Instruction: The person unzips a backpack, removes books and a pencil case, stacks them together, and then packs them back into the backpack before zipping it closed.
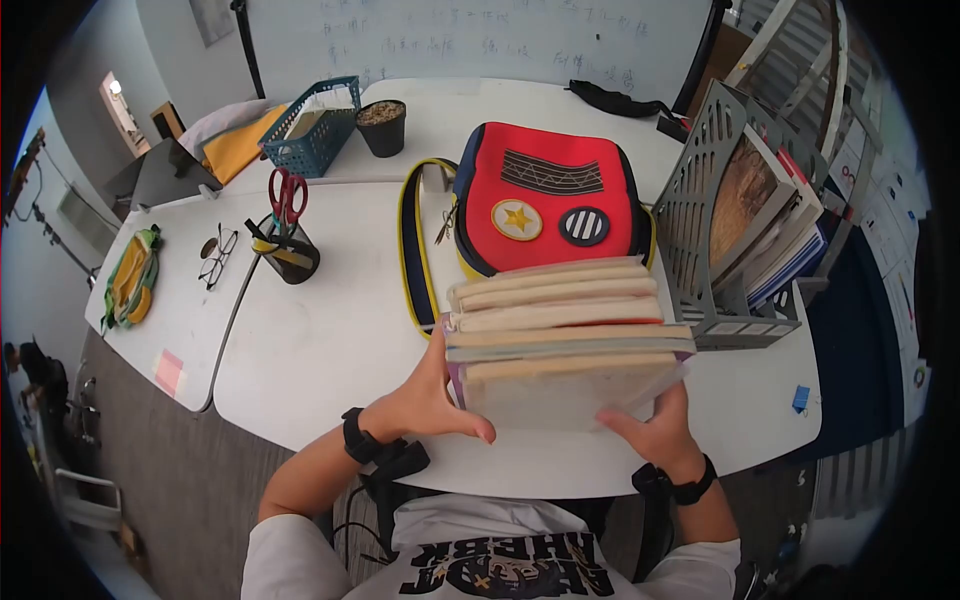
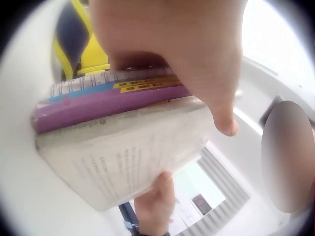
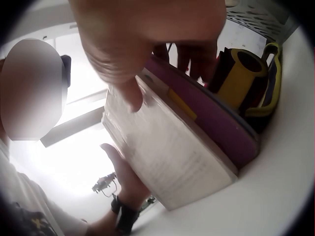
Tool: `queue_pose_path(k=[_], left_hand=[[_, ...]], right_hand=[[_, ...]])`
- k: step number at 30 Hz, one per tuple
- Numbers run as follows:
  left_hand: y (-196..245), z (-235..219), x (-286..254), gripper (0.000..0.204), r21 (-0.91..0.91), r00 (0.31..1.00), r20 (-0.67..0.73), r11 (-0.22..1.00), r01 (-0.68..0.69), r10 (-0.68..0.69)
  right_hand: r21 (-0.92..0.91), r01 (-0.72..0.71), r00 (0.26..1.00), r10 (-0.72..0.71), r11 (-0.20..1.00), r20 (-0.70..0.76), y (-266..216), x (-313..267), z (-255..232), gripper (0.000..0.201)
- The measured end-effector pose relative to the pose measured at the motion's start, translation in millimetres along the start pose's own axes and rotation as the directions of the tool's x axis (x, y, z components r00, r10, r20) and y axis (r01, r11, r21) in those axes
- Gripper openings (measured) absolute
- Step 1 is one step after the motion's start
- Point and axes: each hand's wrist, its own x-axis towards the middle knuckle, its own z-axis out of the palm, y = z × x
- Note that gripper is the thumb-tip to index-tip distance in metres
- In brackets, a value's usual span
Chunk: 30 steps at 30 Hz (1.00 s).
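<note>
A thick row of books (image 1: 565,340) stands on edge with page edges facing up, between my two hands. My left hand (image 1: 425,395) grips its left end, thumb on the near side. In the left wrist view, purple and blue spines (image 2: 108,105) show under that hand, beside a book with a pale, printed cover (image 2: 123,152). My right hand (image 1: 660,430) holds the right end, its thumb against the pale front cover and its fingers reaching behind. Right behind the books lies a red backpack (image 1: 560,190) with a star patch and a striped patch.
A grey file rack (image 1: 690,235) with books stands at the right, near a small blue clip (image 1: 801,399). To the left are a pen holder (image 1: 292,258) with red scissors (image 1: 288,195), glasses (image 1: 216,262) and a green-yellow pouch (image 1: 132,278). A blue basket (image 1: 300,155) and a pot (image 1: 382,130) stand behind.
</note>
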Motion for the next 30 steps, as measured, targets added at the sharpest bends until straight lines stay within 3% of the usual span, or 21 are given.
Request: queue_pose_path(k=[3,4,5,6,8,9,11,12,14,15,16,17,18,19,20,22,23,25,26,28,30], left_hand=[[-2,1,2,0.133,-0.097,0.999,0.023,0.995,0.024,-0.022],[3,4,1,0.135,-0.226,0.994,0.041,0.969,0.104,-0.097],[6,5,1,0.137,-0.348,0.983,0.072,0.919,0.182,-0.168],[4,5,3,0.137,-0.349,0.983,0.074,0.919,0.182,-0.166],[-3,4,7,0.129,-0.270,0.996,0.069,0.962,-0.040,0.061],[-1,4,9,0.129,-0.276,0.996,0.067,0.960,-0.044,0.065],[8,4,8,0.101,0.031,0.990,0.098,0.994,-0.109,0.105],[11,6,8,0.101,0.026,0.991,0.084,0.994,-0.109,0.106],[16,12,12,0.072,0.025,0.999,0.047,1.000,-0.017,0.016],[22,16,14,0.060,-0.031,0.999,0.016,0.998,-0.047,0.047],[23,15,15,0.060,-0.036,0.999,0.012,0.998,-0.049,0.049],[25,13,16,0.060,-0.037,1.000,0.010,0.999,0.008,-0.008],[26,12,17,0.060,-0.034,0.998,0.012,0.997,0.064,-0.063],[26,12,18,0.058,-0.028,0.999,-0.003,0.999,0.034,-0.035],[25,12,18,0.058,-0.025,1.000,0.004,0.999,0.029,-0.029],[21,12,17,0.061,-0.071,1.000,0.010,0.997,0.028,-0.028],[19,12,16,0.061,-0.064,0.999,0.021,0.998,0.028,-0.026],[16,13,12,0.061,-0.010,0.998,0.060,1.000,-0.015,0.015],[17,14,12,0.061,-0.006,0.998,0.066,1.000,-0.016,0.017],[21,16,14,0.060,-0.046,0.997,0.037,0.997,-0.068,0.070],[23,16,20,0.069,-0.017,0.990,0.020,0.990,-0.139,0.140]], right_hand=[[-0.056,-0.077,0.996,0.079,0.995,0.038,0,-1,-2,0.070],[-0.281,0.161,0.983,-0.127,0.946,0.136,-3,4,-2,0.065],[-0.463,0.394,0.916,-0.296,0.794,0.272,-5,6,-2,0.060],[-0.465,0.393,0.916,-0.295,0.793,0.270,-8,4,-3,0.060],[-0.232,0.150,0.982,-0.118,0.961,0.146,-14,-4,-7,0.050],[-0.238,0.149,0.982,-0.115,0.960,0.150,-9,-10,-11,0.050],[-0.081,0.009,1.000,-0.009,0.997,-0.001,7,-27,-28,0.048],[-0.085,0.008,1.000,-0.007,0.996,0.013,9,-32,-37,0.048],[-0.047,0.206,0.978,-0.208,0.977,-0.033,14,-46,-61,0.051],[0.049,0.245,0.932,-0.221,0.968,-0.287,48,-75,-83,0.051],[0.132,0.302,0.829,-0.192,0.944,-0.525,78,-99,-98,0.050],[0.128,0.301,0.831,-0.194,0.945,-0.522,68,-97,-104,0.050],[0.127,0.421,0.751,-0.267,0.898,-0.604,53,-94,-113,0.049],[0.112,0.536,0.653,-0.328,0.837,-0.682,37,-89,-119,0.047],[0.105,0.541,0.647,-0.332,0.835,-0.687,26,-81,-123,0.047],[-0.106,0.586,0.368,-0.380,0.803,-0.849,4,-61,-130,0.048],[-0.111,0.587,0.356,-0.379,0.802,-0.854,-14,-44,-125,0.048],[-0.289,0.629,0.253,-0.543,0.721,-0.801,-50,-4,-101,0.048],[-0.293,0.629,0.246,-0.542,0.720,-0.804,-50,6,-95,0.048],[-0.162,0.671,0.376,-0.521,0.723,-0.767,-35,21,-82,0.045],[0.064,0.615,0.676,-0.484,0.786,-0.556,-19,30,-64,0.046]])
